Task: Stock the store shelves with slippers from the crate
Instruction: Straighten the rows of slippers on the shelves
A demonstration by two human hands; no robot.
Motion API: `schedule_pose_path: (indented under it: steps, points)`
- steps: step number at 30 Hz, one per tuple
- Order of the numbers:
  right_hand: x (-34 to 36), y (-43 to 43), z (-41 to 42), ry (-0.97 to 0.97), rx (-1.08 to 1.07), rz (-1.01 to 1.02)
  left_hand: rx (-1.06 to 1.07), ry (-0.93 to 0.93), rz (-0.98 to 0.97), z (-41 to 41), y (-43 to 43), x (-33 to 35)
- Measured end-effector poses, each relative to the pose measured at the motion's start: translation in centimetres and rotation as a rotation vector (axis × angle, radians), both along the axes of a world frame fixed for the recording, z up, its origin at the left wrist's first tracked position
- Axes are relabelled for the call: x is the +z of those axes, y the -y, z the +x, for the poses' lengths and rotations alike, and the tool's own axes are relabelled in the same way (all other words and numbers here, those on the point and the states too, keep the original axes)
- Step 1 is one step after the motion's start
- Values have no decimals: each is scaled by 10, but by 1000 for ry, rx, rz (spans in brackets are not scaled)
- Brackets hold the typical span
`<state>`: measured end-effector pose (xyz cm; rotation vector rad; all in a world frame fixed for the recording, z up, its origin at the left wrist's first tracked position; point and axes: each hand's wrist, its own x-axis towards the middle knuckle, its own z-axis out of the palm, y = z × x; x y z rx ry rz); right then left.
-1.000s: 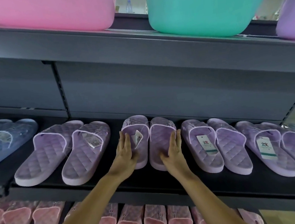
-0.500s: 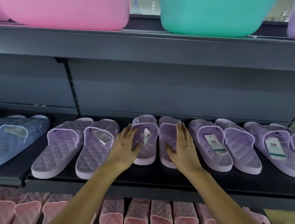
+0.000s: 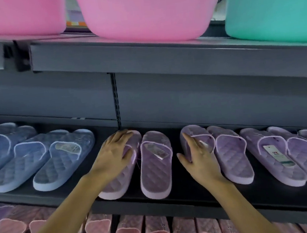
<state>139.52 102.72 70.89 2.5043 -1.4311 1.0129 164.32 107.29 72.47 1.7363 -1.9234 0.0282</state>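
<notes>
Although tags [image 3: 275, 155] lie on the purple slippers [image 3: 156, 171], their print is blurred.

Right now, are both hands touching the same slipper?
No, the left hand rests on the leftmost purple slipper, the right hand on the third purple slipper, with one between.

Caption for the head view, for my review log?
Left hand and right hand rest on purple slippers on a dark shelf, blue slippers alongside, pink tubs above.

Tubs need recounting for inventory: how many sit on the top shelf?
3: the left pink tub cut off by the frame's edge, the middle pink tub at centre, the teal tub at the right. More may sit outside the frame.
</notes>
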Motion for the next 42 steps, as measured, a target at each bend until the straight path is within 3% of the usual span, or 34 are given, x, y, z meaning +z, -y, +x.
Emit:
schedule_pose_path:
  steps: [9,13,18,26,32,38,42]
  points:
    - [-16,-23,59,207,-18,-21,-155,-73,32,65,0,-26]
    - [-20,-22,74,88,-76,28,-205,-71,12,66,3,-30]
    - [-19,-15,92,-210,-241,85,-233,-98,-39,63,3,-38]
    - [-18,-11,100,-244,-361,88,-258,-121,-23,68,2,-41]
    - [-11,-4,97,-423,-440,21,-245,-128,1,69,3,-41]
    - [5,-12,89,-259,-322,-122,-259,-154,16,70,3,-41]
    - [0,-23,81,90,-248,80,-254,-162,-3,67,1,-44]
